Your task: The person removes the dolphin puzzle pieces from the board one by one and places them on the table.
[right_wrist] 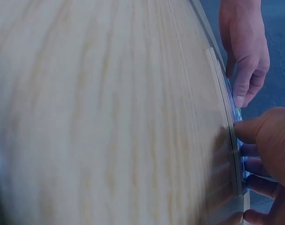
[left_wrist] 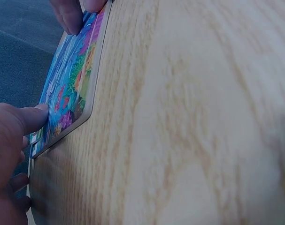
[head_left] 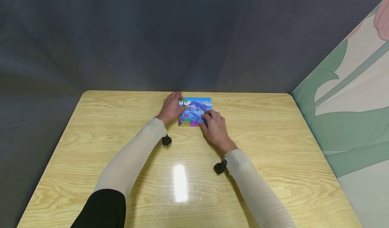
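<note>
A thin picture board (head_left: 194, 108) printed with dolphins, a palm tree and coral lies flat near the table's far edge. My left hand (head_left: 171, 108) grips its left side, the thumb on the printed face and the fingers along the outer edge. In the left wrist view, the left thumb (left_wrist: 35, 117) touches the board's face (left_wrist: 69, 91) close to a corner. My right hand (head_left: 215, 128) holds the lower right part with curled fingers and thumb. In the right wrist view, the right hand (right_wrist: 273, 154) covers much of the board; what lies under its fingertips is hidden.
The light wood table (head_left: 188, 160) reflects a bright patch of light near its middle. Behind it hangs a dark grey curtain (head_left: 182, 39). A floral cloth (head_left: 349, 113) borders the right side. Small black cameras (head_left: 166, 140) sit at both wrists.
</note>
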`<state>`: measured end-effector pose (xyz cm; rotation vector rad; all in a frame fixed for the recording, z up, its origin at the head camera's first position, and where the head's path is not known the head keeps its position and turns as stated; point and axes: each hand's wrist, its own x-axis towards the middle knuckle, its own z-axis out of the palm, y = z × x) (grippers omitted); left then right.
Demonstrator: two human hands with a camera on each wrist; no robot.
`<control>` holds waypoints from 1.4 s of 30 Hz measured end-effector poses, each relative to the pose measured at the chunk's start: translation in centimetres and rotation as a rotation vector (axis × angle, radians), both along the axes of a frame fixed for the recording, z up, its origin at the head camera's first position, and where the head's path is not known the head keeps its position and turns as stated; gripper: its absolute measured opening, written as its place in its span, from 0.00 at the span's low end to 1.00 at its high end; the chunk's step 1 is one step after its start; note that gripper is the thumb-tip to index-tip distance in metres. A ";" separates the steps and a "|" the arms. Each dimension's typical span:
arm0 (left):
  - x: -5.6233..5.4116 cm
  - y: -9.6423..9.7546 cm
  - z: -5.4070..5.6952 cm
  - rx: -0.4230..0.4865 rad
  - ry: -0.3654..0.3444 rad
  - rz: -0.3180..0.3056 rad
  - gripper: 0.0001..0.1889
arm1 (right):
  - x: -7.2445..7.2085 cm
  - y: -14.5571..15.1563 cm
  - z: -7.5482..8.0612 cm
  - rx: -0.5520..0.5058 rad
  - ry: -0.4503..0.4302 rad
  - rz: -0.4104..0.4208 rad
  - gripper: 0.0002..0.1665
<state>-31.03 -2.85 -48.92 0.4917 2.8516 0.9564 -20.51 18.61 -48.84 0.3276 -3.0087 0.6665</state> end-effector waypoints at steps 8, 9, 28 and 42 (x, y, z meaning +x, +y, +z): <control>0.0 0.0 0.1 0.007 -0.011 0.009 0.26 | -0.6 0.1 0.7 0.088 -0.029 0.053 0.20; 0.1 0.0 0.2 0.009 -0.013 0.011 0.26 | -0.8 0.1 0.9 0.098 -0.040 0.060 0.19; 0.3 0.2 0.2 0.047 -0.006 0.032 0.27 | -1.8 -0.2 2.3 0.222 -0.151 0.087 0.33; 0.7 0.5 0.3 0.068 0.068 0.036 0.29 | -1.6 -0.5 2.7 0.235 -0.167 0.073 0.39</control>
